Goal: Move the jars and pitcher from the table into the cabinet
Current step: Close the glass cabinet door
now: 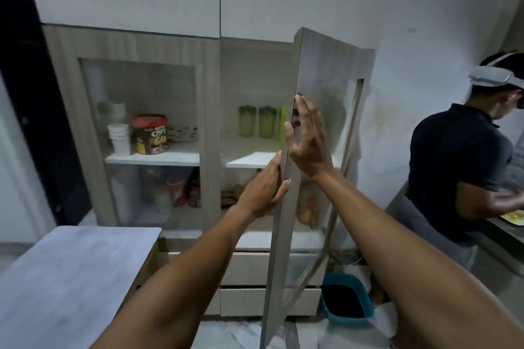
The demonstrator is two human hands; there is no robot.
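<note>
Head view: left hand (265, 190) grips door (283, 207) edge; right hand (307, 136) splayed flat.

Open door (286, 207) edge hides most of the yellow-green pitcher (283, 127); lower-shelf contents behind glass are blurred.

The cabinet (209, 127) stands with its right door (283, 207) swung open, edge toward the camera. The left hand (263, 190) grips that door's edge; the right hand (307, 139) lies spread and flat on its outer face. Inside the cabinet, two green jars (256, 121) stand side by side on the upper shelf (246, 160). The table (71, 278) sits left of the door.
</note>
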